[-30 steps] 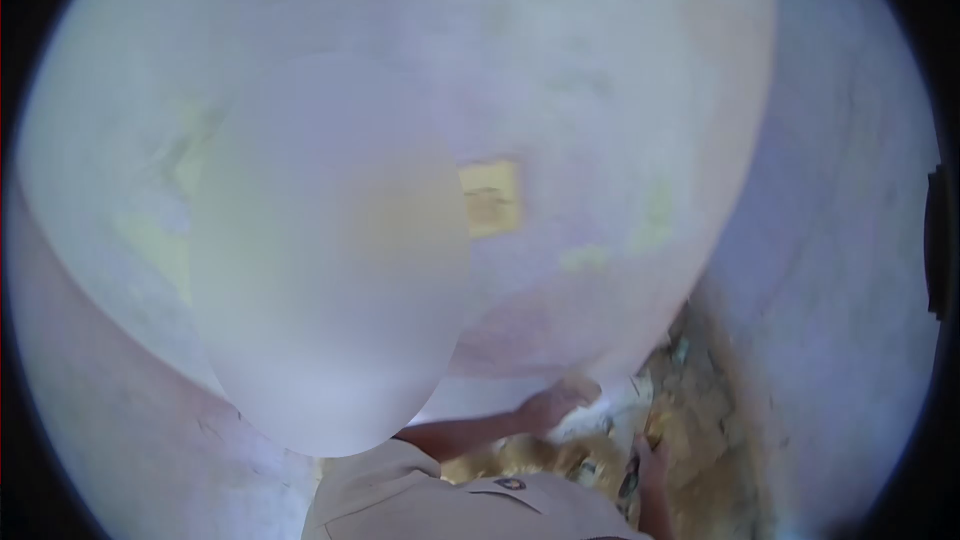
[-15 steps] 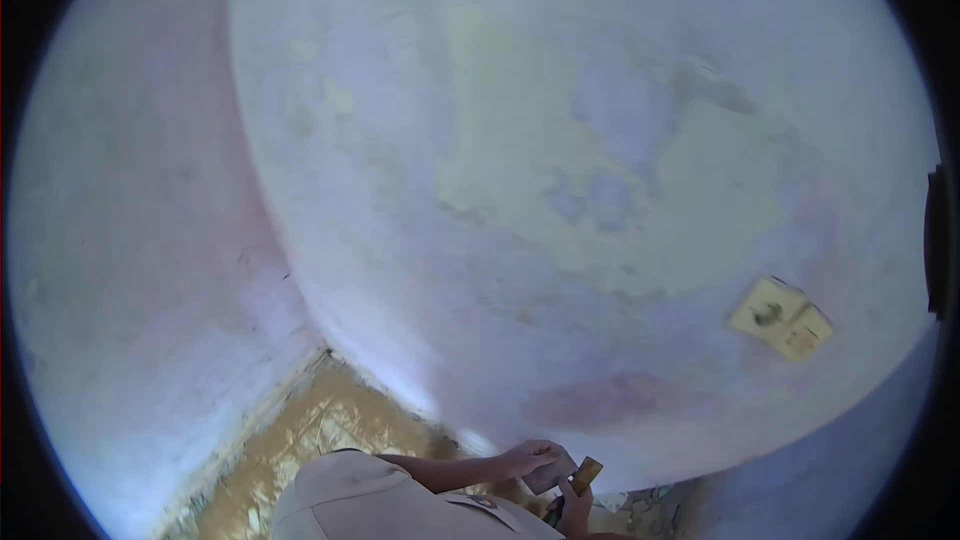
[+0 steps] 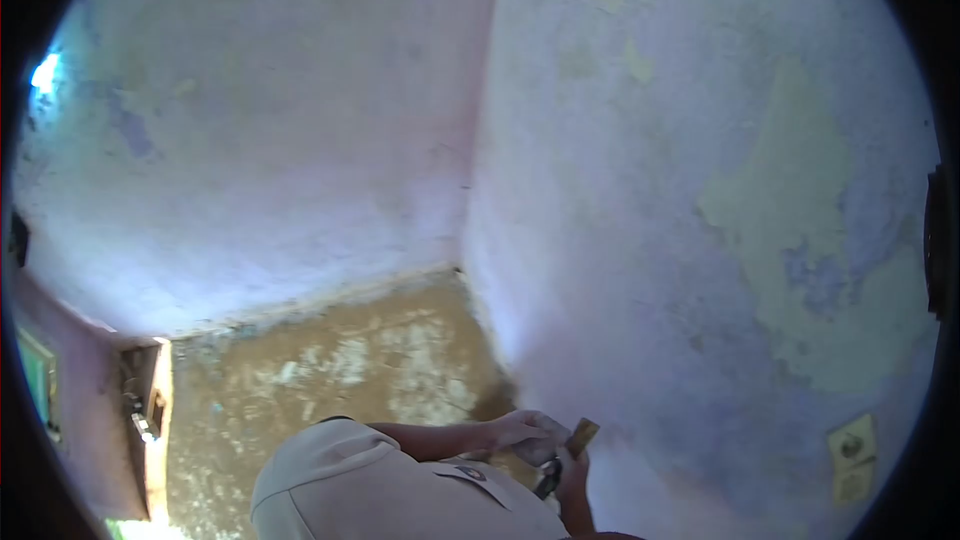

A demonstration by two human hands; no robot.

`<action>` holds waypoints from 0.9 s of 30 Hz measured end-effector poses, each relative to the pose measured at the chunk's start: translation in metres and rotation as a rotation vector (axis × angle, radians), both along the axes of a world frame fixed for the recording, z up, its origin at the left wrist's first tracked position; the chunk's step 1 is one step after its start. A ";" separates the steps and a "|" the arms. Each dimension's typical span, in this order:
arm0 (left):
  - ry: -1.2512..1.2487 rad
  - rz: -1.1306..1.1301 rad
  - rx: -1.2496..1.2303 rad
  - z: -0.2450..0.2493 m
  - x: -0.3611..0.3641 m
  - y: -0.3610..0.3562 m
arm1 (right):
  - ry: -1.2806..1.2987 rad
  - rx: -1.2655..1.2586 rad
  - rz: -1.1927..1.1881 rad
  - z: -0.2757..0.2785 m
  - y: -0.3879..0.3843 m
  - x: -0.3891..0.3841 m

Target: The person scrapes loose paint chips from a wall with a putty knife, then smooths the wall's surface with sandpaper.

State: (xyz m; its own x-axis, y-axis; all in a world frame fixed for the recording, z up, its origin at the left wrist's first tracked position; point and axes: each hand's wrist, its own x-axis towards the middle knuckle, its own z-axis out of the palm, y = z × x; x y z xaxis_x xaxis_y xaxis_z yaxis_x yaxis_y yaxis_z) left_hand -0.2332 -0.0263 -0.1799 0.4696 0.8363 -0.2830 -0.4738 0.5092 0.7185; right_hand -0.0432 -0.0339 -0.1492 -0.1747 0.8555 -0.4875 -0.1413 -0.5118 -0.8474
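Note:
Low in the view, in front of a light-coloured shirt point(image 3: 350, 485), my two hands are close together. My left hand point(image 3: 520, 430) has its fingers closed on a flat greyish piece point(image 3: 537, 450), whose kind I cannot make out. A small yellow-brown flat block point(image 3: 581, 436) sticks up out of my right hand point(image 3: 573, 475), which is wrapped round its lower end. Beside the right hand shows a dark object point(image 3: 547, 480), too small to name. Both hands are apart from the wall behind them.
Pale lilac walls point(image 3: 300, 120) meet in a corner. The right wall has a peeled yellowish patch point(image 3: 790, 200) and a cream switch plate point(image 3: 852, 455). Below lies a brown, white-stained floor point(image 3: 340, 370). At the left stands a half-open door point(image 3: 140, 410) with daylight beside it.
My view has swung left, bringing the corner, more floor and the doorway into sight. The switch plate has shifted to the right edge. Both hands still hold their pieces close together.

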 end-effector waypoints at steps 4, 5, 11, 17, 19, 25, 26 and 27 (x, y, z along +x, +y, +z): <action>0.165 0.185 -0.110 -0.005 -0.064 -0.030 | 0.069 0.024 0.112 -0.011 0.012 -0.063; 0.130 0.243 -0.117 -0.010 -0.080 -0.037 | 0.110 0.022 0.129 -0.011 0.014 -0.080; 0.046 0.512 -0.229 0.012 -0.145 -0.053 | 0.162 -0.026 0.210 -0.021 0.018 -0.159; 0.059 0.722 -0.228 0.031 -0.268 -0.051 | 0.105 -0.057 0.379 -0.009 0.043 -0.299; 0.027 0.757 -0.186 0.027 -0.322 -0.060 | 0.090 0.037 0.468 -0.006 0.053 -0.361; -0.099 0.871 -0.038 0.050 -0.440 -0.091 | 0.079 0.147 0.657 0.032 0.058 -0.511; -0.107 0.896 -0.026 0.054 -0.453 -0.093 | 0.145 0.140 0.659 0.041 0.055 -0.528; -0.107 0.940 -0.047 0.054 -0.464 -0.094 | 0.147 0.112 0.666 0.038 0.057 -0.540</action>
State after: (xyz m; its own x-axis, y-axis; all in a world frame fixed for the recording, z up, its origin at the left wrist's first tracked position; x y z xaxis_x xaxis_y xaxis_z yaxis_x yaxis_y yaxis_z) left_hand -0.6975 -0.1205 -0.1262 -0.3657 0.8739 -0.3202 -0.7665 -0.0876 0.6363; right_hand -0.5835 0.0229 -0.1114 -0.7377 0.5868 -0.3338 0.0553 -0.4403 -0.8962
